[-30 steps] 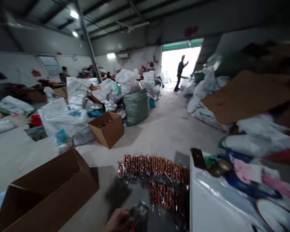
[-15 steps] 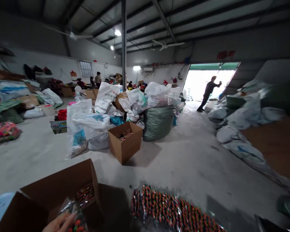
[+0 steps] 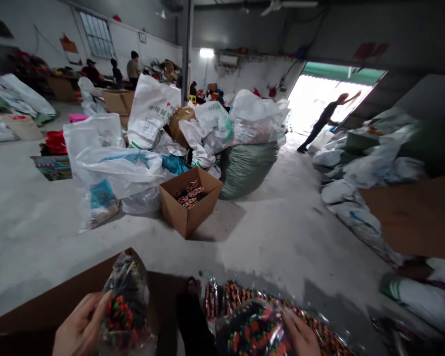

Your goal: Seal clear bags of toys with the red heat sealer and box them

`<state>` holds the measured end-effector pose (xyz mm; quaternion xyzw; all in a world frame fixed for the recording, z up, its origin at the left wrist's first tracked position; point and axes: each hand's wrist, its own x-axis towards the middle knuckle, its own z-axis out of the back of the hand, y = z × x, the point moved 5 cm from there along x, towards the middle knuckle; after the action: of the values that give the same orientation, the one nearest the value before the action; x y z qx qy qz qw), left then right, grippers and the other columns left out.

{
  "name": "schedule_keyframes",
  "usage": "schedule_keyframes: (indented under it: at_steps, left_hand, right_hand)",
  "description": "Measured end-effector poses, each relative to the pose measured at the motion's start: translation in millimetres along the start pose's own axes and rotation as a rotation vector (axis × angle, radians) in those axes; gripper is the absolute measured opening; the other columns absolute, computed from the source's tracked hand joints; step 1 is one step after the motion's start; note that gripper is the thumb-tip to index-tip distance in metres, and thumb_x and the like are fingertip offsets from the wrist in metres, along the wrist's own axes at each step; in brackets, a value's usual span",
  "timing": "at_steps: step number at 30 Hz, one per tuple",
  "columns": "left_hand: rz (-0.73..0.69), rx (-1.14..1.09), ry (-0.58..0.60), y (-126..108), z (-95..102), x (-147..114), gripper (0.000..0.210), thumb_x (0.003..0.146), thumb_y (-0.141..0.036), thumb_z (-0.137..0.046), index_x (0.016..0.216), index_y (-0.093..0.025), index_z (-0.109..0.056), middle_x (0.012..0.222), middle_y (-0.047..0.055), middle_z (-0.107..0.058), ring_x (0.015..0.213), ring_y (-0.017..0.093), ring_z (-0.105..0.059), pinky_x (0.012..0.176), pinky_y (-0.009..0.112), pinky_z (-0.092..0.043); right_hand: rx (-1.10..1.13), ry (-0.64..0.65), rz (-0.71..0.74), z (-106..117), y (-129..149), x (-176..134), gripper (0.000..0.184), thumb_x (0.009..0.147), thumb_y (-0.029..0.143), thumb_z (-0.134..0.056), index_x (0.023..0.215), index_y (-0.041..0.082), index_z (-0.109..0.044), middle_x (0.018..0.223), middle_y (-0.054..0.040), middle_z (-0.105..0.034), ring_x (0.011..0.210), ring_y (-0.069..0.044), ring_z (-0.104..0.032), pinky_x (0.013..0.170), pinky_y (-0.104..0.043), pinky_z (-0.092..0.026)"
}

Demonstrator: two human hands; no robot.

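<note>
My left hand (image 3: 82, 324) grips a clear plastic bag (image 3: 124, 301) of black, orange and green pieces, thumb on top, over an open cardboard box (image 3: 33, 306) at the lower left. At the bottom right of centre, my right hand (image 3: 300, 332) is closed on the edge of a second clear bag (image 3: 252, 329) with similar small pieces. Beneath and behind that bag lies a row of packed clear bags (image 3: 328, 336) on the floor. What the small pieces are I cannot make out.
Another cardboard box (image 3: 191, 217), partly filled with similar bags, stands ahead on the concrete floor. Behind it rise white sacks (image 3: 122, 163) and a green sack (image 3: 248, 170). More sacks (image 3: 374, 168) line the right side. A person (image 3: 324, 121) leans near the bright doorway; others are at the back left.
My view has tilted down. The left hand has lifted its bag higher beside the box, and my right hand has come into view holding another bag.
</note>
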<state>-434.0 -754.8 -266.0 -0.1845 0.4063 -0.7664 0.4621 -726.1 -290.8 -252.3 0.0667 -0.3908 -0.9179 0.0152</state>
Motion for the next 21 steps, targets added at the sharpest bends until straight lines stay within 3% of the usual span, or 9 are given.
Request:
schedule_keyframes:
  at_steps: [2,4,7,9,12,14,16,18,21]
  left_hand:
    - [0.003,0.007,0.011,-13,-15.4,41,0.052,0.071,-0.072,-0.045,0.08,-0.024,-0.065,0.09,0.001,-0.07,0.088,0.023,-0.064,0.077,0.027,-0.051]
    - [0.028,-0.005,0.049,-22,-29.0,89,0.053,0.073,-0.071,-0.044,0.087,-0.025,-0.065,0.096,0.0,-0.07,0.091,0.022,-0.065,0.079,0.026,-0.051]
    - [0.069,0.007,0.109,-47,-42.8,163,0.05,0.078,-0.069,-0.044,0.093,-0.026,-0.066,0.093,-0.002,-0.072,0.087,0.021,-0.066,0.072,0.023,-0.052]
    - [0.017,0.039,0.152,-86,-52.2,211,0.047,0.079,-0.066,-0.046,0.096,-0.026,-0.067,0.092,-0.002,-0.072,0.085,0.02,-0.066,0.069,0.021,-0.051]
    - [-0.119,0.044,0.223,-169,-77.9,278,0.044,0.081,-0.062,-0.047,0.094,-0.024,-0.067,0.088,-0.001,-0.071,0.086,0.02,-0.063,0.07,0.021,-0.048]
    - [-0.18,0.027,0.267,-220,-106.6,324,0.046,0.082,-0.061,-0.045,0.086,-0.02,-0.067,0.079,0.0,-0.068,0.078,0.019,-0.06,0.066,0.023,-0.044]
    - [-0.226,0.007,0.312,-255,-145.3,372,0.049,0.083,-0.06,-0.042,0.076,-0.017,-0.064,0.068,0.001,-0.061,0.069,0.018,-0.055,0.061,0.024,-0.04]
    - [-0.263,-0.032,0.366,-273,-191.4,420,0.05,0.081,-0.06,-0.043,0.07,-0.015,-0.06,0.062,0.0,-0.054,0.063,0.015,-0.048,0.058,0.024,-0.035]
    - [-0.269,-0.185,0.491,-279,-265.4,490,0.048,0.076,-0.061,-0.052,0.063,-0.015,-0.056,0.057,-0.003,-0.043,0.057,0.011,-0.037,0.053,0.023,-0.027]
  right_hand:
    - [0.046,0.163,0.05,-51,25,49,0.043,0.065,0.064,-0.05,0.07,0.027,-0.073,0.086,-0.0108,-0.071,0.095,-0.033,-0.065,0.088,-0.043,-0.052]
    - [0.075,0.239,0.09,-92,52,94,0.046,0.066,0.066,-0.049,0.062,0.025,-0.07,0.077,-0.011,-0.07,0.086,-0.032,-0.066,0.084,-0.042,-0.053]
    - [0.046,0.25,0.146,-129,98,158,0.051,0.071,0.068,-0.047,0.062,0.022,-0.067,0.072,-0.0094,-0.069,0.079,-0.029,-0.065,0.075,-0.038,-0.054]
    - [0.029,0.307,0.219,-141,136,200,0.05,0.078,0.063,-0.045,0.07,0.02,-0.068,0.074,-0.0073,-0.069,0.077,-0.026,-0.064,0.072,-0.034,-0.053]
    - [0.063,0.341,0.326,-149,200,264,0.044,0.085,0.055,-0.044,0.08,0.02,-0.07,0.079,-0.0049,-0.07,0.079,-0.022,-0.064,0.071,-0.029,-0.05]
    - [0.109,0.317,0.38,-154,243,304,0.04,0.087,0.05,-0.044,0.084,0.02,-0.071,0.083,-0.0046,-0.071,0.082,-0.021,-0.064,0.074,-0.027,-0.05]
    - [0.165,0.276,0.429,-164,283,340,0.037,0.088,0.046,-0.045,0.087,0.021,-0.071,0.086,-0.0044,-0.071,0.085,-0.02,-0.064,0.076,-0.027,-0.05]
    - [0.216,0.232,0.477,-178,317,372,0.033,0.088,0.043,-0.047,0.087,0.021,-0.072,0.089,-0.0041,-0.071,0.087,-0.019,-0.064,0.079,-0.027,-0.05]
    - [0.274,0.146,0.508,-208,354,415,0.03,0.087,0.04,-0.048,0.086,0.021,-0.072,0.088,-0.0038,-0.071,0.087,-0.018,-0.064,0.08,-0.027,-0.049]
